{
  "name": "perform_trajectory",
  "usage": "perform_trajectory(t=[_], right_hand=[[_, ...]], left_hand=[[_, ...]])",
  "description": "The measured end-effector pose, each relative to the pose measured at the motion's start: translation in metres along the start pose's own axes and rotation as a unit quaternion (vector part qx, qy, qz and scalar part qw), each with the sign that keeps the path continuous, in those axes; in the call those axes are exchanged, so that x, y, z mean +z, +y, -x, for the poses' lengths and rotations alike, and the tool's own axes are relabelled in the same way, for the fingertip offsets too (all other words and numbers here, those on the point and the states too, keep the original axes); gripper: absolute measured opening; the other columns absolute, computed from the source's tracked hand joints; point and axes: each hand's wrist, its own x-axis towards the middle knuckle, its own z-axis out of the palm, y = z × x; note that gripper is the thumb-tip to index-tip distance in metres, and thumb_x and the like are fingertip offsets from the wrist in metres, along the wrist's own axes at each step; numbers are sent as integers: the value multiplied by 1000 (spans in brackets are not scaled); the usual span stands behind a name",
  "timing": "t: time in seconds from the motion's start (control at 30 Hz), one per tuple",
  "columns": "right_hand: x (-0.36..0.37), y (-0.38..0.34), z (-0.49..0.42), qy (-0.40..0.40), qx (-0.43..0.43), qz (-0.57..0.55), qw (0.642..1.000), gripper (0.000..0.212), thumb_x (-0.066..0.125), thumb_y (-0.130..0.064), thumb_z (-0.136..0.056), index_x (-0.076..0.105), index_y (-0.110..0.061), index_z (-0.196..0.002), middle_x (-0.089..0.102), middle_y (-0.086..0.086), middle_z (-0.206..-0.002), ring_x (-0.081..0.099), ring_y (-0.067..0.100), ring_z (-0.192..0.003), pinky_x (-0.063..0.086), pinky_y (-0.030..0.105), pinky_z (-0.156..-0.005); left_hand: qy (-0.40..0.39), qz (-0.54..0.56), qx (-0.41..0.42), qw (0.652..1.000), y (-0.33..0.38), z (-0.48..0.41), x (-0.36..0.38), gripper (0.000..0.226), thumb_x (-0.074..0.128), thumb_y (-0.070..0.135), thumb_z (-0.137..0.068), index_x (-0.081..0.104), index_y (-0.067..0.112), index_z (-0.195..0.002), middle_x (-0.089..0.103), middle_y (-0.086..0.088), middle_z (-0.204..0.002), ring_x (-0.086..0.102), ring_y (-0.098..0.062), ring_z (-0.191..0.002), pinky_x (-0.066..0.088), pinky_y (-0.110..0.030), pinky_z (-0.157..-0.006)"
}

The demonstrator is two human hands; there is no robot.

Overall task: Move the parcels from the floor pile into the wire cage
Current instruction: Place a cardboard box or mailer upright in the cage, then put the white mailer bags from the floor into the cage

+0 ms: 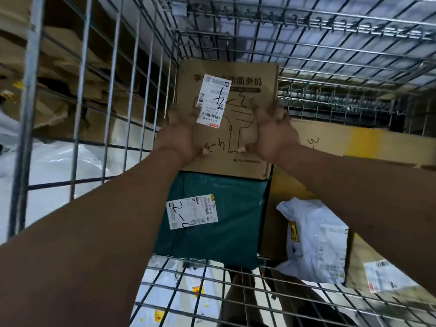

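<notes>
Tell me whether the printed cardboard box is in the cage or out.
In: the cardboard box lies between the wire cage mesh walls, on top of the green parcel.

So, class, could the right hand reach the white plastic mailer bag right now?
Probably yes: the white plastic mailer bag lies uncovered below the right forearm, though the right hand rests on the brown cardboard box.
</notes>
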Motion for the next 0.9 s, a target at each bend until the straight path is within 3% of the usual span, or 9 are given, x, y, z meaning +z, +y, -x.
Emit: perform_trajectory(t=[0.07, 0.2, 0.4, 0.5, 0.67, 0.73, 0.83, 0.9], right_hand=[[-6, -5, 13, 1, -16, 20, 1000, 122, 83, -54, -77, -8, -47, -157, -9, 19, -167, 11, 46, -152, 36, 60, -114], [-15, -11, 42, 7, -63, 43, 997, 106, 70, -54, -89, -7, -39, -160, -4, 17, -168, 11, 42, -153, 31, 57, -118], [-32, -24, 87, 3, -91, 29, 995, 95, 63, -52, -93, -3, -42, -160, 10, 13, -167, 19, 41, -150, 31, 55, -118], [-42, -32, 114, 6, -112, 24, 993, 94, 66, -46, -93, -2, -49, -158, 16, 14, -165, 23, 42, -148, 34, 55, -116], [-60, -51, 168, 19, -159, 46, 986, 93, 64, -43, -94, -2, -48, -158, 27, 15, -159, 33, 41, -142, 39, 59, -110], [-71, -59, 194, 27, -183, 52, 981, 89, 63, -41, -94, 2, -44, -159, 34, 15, -154, 38, 40, -138, 40, 56, -109], [-92, -79, 244, 39, -242, 57, 968, 85, 62, -34, -93, 11, -41, -160, 44, 17, -140, 51, 39, -123, 46, 41, -93], [-106, -102, 287, 40, -272, 63, 959, 84, 61, -32, -93, 10, -46, -158, 44, 16, -135, 53, 38, -116, 44, 38, -83]], left_hand=[[1, 4, 13, 1000, 2, 13, -6, 119, 81, 65, -73, 5, 46, -162, -4, -9, -169, 19, -40, -152, 33, -57, -118], [7, 0, 41, 999, 9, 38, -21, 111, 69, 78, -74, 5, 50, -160, 0, -3, -171, 19, -36, -153, 34, -58, -117], [32, 21, 86, 996, 18, 82, -36, 106, 66, 74, -80, -4, 57, -157, 13, -2, -167, 28, -32, -150, 40, -59, -111], [53, 33, 88, 994, 16, 111, -43, 102, 67, 71, -81, 0, 56, -157, 21, -1, -165, 34, -29, -146, 43, -50, -109], [90, 38, 37, 995, 17, 175, -47, 89, 62, 67, -85, 12, 55, -157, 35, -4, -159, 47, -30, -136, 45, -45, -99], [116, 45, 22, 992, 18, 211, -54, 79, 60, 66, -86, 26, 49, -156, 48, -5, -149, 52, -28, -131, 45, -45, -100], [205, 72, 2, 976, 15, 281, -72, 49, 57, 61, -87, 58, 36, -130, 66, 2, -117, 64, -24, -109, 49, -47, -95], [265, 89, -20, 960, 4, 336, -84, 38, 56, 58, -88, 61, 34, -117, 68, 4, -107, 65, -23, -102, 48, -45, -91]])
